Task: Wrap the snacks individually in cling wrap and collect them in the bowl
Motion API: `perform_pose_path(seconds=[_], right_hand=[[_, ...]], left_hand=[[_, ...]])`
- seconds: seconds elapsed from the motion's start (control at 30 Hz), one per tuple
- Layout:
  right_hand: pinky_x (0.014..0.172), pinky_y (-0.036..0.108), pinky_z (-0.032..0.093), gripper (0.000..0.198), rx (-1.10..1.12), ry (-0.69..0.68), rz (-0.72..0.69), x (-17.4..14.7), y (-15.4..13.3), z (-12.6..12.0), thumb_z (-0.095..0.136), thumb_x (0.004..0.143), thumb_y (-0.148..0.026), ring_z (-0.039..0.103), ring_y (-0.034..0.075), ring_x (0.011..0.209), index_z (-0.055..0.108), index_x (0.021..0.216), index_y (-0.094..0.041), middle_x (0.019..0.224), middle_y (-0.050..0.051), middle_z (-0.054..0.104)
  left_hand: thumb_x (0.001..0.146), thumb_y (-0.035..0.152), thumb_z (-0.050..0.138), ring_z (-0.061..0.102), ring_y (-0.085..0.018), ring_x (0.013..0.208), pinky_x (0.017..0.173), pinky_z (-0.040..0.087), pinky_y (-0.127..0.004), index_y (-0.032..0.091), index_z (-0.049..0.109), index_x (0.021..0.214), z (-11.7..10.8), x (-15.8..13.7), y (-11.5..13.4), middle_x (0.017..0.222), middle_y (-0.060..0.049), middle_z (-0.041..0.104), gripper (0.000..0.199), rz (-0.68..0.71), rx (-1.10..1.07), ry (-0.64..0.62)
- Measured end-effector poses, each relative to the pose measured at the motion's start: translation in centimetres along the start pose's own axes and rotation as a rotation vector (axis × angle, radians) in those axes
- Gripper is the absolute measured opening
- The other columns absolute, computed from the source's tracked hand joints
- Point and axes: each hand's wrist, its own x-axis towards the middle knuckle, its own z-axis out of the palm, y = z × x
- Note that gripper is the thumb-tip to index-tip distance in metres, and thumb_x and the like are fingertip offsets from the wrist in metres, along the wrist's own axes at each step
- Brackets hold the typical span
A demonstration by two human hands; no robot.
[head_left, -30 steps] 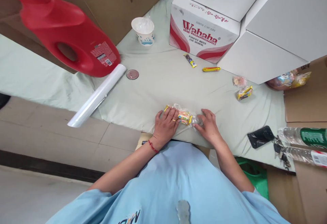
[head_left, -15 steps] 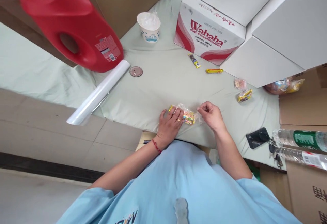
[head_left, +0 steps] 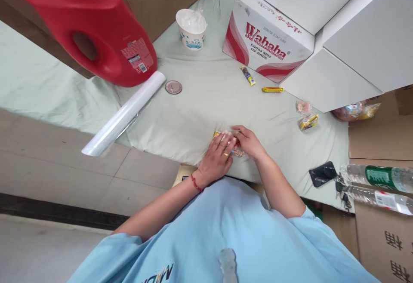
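My left hand (head_left: 218,156) lies with its fingers stretched flat over a bundle of small yellow snack packets (head_left: 238,152) near the table's front edge. Clear plastic film is around the packets, and most of the bundle is hidden under my hands. From the right, my right hand (head_left: 250,142) reaches against the bundle, fingers bent and touching the left fingertips. It seems to pinch the film's edge, though its fingertips are partly covered.
A roll of cling film (head_left: 124,113) lies left, beside a red jug (head_left: 109,38) and a round disc (head_left: 173,87). Behind stand a paper cup (head_left: 192,31) and a Wahaha carton (head_left: 261,44). Loose snacks (head_left: 309,122), a black phone (head_left: 322,174) and bottles (head_left: 377,175) are at right.
My right hand has moved left, bringing the film's loose end from beside the packets onto them, up to my left hand. The left hand stays on the bundle.
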Motion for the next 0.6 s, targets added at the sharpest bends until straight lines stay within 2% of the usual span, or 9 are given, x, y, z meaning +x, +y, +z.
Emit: perform_pose_path(seconds=[0.07, 0.13, 0.23, 0.3, 0.4, 0.43, 0.5, 0.6], right_hand=[[0.069, 0.038, 0.063, 0.04, 0.201, -0.053, 0.053, 0.1, 0.2, -0.8, 0.058, 0.097, -0.046, 0.073, 0.021, 0.072, 0.065, 0.126, -0.019, 0.081, 0.003, 0.075], [0.075, 0.041, 0.065, 0.044, 0.326, -0.09, 0.069, -0.1, 0.2, -1.7, 0.064, 0.094, -0.052, 0.076, 0.022, 0.08, 0.064, 0.125, -0.02, 0.092, 0.006, 0.077], [0.078, 0.044, 0.067, 0.047, 0.361, -0.06, 0.037, -0.8, 0.4, -3.3, 0.067, 0.093, -0.059, 0.077, 0.022, 0.085, 0.064, 0.122, -0.023, 0.112, 0.01, 0.077], [0.08, 0.044, 0.066, 0.042, 0.254, 0.065, -0.046, -1.7, 0.7, -4.5, 0.066, 0.093, -0.059, 0.075, 0.022, 0.085, 0.068, 0.115, -0.023, 0.114, 0.009, 0.076], [0.092, 0.045, 0.062, 0.029, -0.046, 0.229, -0.296, -3.6, 1.6, -5.5, 0.064, 0.098, -0.05, 0.072, 0.024, 0.098, 0.076, 0.108, -0.025, 0.11, 0.008, 0.075], [0.098, 0.047, 0.059, 0.026, -0.147, 0.226, -0.396, -4.2, 2.0, -5.4, 0.063, 0.1, -0.045, 0.07, 0.025, 0.105, 0.078, 0.109, -0.027, 0.113, 0.008, 0.075], [0.104, 0.05, 0.055, 0.022, -0.316, 0.13, -0.567, -5.4, 3.0, -4.7, 0.06, 0.102, -0.036, 0.065, 0.027, 0.115, 0.08, 0.11, -0.031, 0.12, 0.008, 0.074], [0.105, 0.053, 0.053, 0.026, -0.465, 0.033, -0.672, -6.4, 4.8, -2.6, 0.058, 0.102, -0.026, 0.059, 0.028, 0.119, 0.082, 0.107, -0.033, 0.129, 0.008, 0.071]], left_hand=[[0.105, 0.029, 0.051, 0.019, -0.036, 0.166, 0.129, 0.032, -0.063, 0.019, 0.026, 0.17, -0.2, 0.1, 0.2, 0.168, -0.016, 0.046, 0.07, 0.015, 0.045, -0.053], [0.105, 0.031, 0.053, 0.023, -0.037, 0.165, 0.13, 0.031, -0.064, 0.02, 0.032, 0.169, -0.2, 0.2, 0.3, 0.167, -0.014, 0.049, 0.068, 0.0, 0.095, -0.097], [0.105, 0.026, 0.052, 0.031, -0.037, 0.162, 0.129, 0.031, -0.063, 0.023, 0.04, 0.166, -0.2, 0.2, 0.3, 0.167, -0.01, 0.049, 0.062, -0.009, 0.169, -0.139], [0.104, 0.022, 0.051, 0.031, -0.037, 0.162, 0.13, 0.031, -0.062, 0.024, 0.044, 0.164, -0.2, 0.1, 0.3, 0.167, -0.008, 0.049, 0.06, -0.009, 0.197, -0.156], [0.102, 0.018, 0.051, 0.029, -0.035, 0.164, 0.132, 0.028, -0.062, 0.024, 0.046, 0.163, -0.3, 0.0, 0.6, 0.168, -0.009, 0.048, 0.061, -0.022, 0.207, -0.169], [0.102, 0.017, 0.051, 0.027, -0.034, 0.164, 0.132, 0.028, -0.062, 0.024, 0.045, 0.163, -0.4, 0.0, 0.6, 0.168, -0.01, 0.048, 0.062, -0.026, 0.207, -0.17], [0.102, 0.016, 0.051, 0.025, -0.034, 0.165, 0.132, 0.029, -0.062, 0.023, 0.046, 0.163, -0.3, -0.1, 0.7, 0.167, -0.011, 0.048, 0.061, -0.025, 0.208, -0.165], [0.103, 0.02, 0.053, 0.026, -0.038, 0.164, 0.128, 0.033, -0.063, 0.021, 0.048, 0.16, -0.4, 0.1, 0.4, 0.164, -0.014, 0.053, 0.057, 0.002, 0.202, -0.162]])
